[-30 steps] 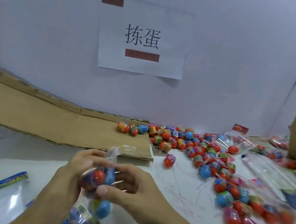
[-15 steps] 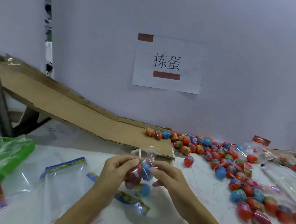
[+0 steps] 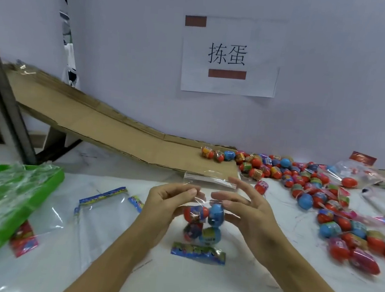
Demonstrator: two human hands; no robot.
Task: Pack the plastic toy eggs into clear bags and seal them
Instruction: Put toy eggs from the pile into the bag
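Observation:
A clear bag hangs between my hands over the white table, with several toy eggs inside: a red egg and a blue egg on top, two more below. Its printed blue header strip hangs at the bottom. My left hand pinches the bag's film near its open top with thumb and fingertips. My right hand pinches the film on the other side, its other fingers spread. A heap of loose red and blue eggs lies to the right.
A green tray covered with crumpled plastic stands at the left edge. Empty clear bags with blue headers lie left of my hands. A cardboard ramp slopes down along the back wall. More bagged eggs lie at the right.
The view has come closer. The bag's open top now stands up flat above my fingers, and my right hand's fingers have spread out from the bag.

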